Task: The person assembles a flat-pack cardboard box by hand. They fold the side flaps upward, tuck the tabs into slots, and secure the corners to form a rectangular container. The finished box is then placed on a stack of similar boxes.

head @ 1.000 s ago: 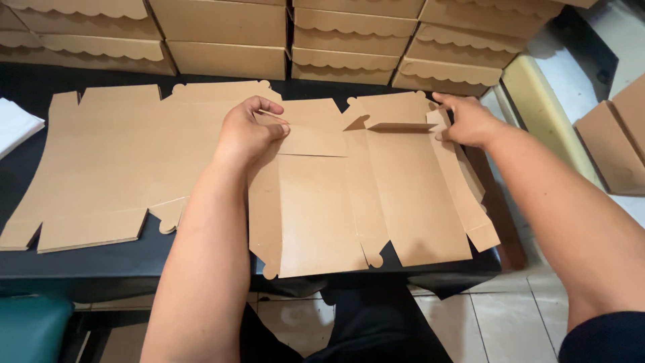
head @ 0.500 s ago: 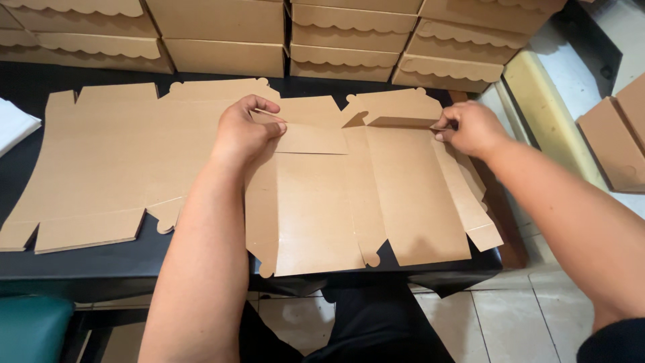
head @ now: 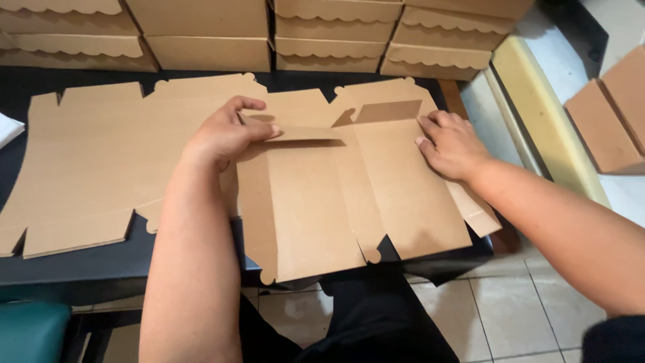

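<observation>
The flat cardboard blank [head: 316,202] lay spread across the dark worktop [head: 80,275], near edge hanging a little over the front, right in front of the person. The left hand [head: 225,134] was down on the upper left part of it, fingers curled and thumb stretched out over a narrow flap [head: 306,133] that was folded across the panel. It looked like a pinch-and-press, pinning that strip flat rather than lifting it. The right hand [head: 453,144] sat on the right side panel, fingers bent and bunched, tips pressing along the crease. It gripped nothing I could make out, just bearing down, probably to hold the sheet from sliding while the other side was worked.

Under and to the left, a second unfolded blank [head: 87,168] stretched out flat, scalloped tabs showing at its edges, the working piece partly overlapping it. Along the back, a row of finished brown boxes [head: 208,40] stood stacked, scalloped lids lined up, well clear of the hands. More cardboard [head: 611,114] leaned off to the right by the tiled floor [head: 510,316]. A teal seat corner [head: 30,333] peeked in at bottom left.
</observation>
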